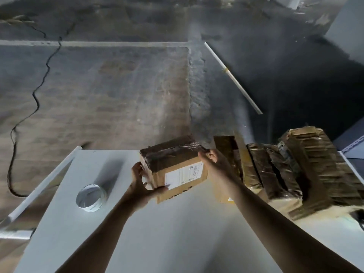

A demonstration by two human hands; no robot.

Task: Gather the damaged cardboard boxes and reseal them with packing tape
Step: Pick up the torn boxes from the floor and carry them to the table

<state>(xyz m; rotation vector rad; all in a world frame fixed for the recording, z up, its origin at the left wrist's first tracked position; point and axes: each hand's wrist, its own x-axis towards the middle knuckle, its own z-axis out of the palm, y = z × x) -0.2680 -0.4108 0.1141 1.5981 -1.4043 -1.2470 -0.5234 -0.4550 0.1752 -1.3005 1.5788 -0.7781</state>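
The left hand [140, 186] and right hand [213, 161] grip one box [177, 164], its top already taped, while a roll [91, 198] lies idle and crushed boxes [307, 174] nearby seemingly await sealing.

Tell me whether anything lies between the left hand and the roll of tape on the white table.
Nothing visible does. Only the white tabletop shows between the left hand and the white roll of packing tape. That hand is busy, though: with the right hand it grips the small brown cardboard box.
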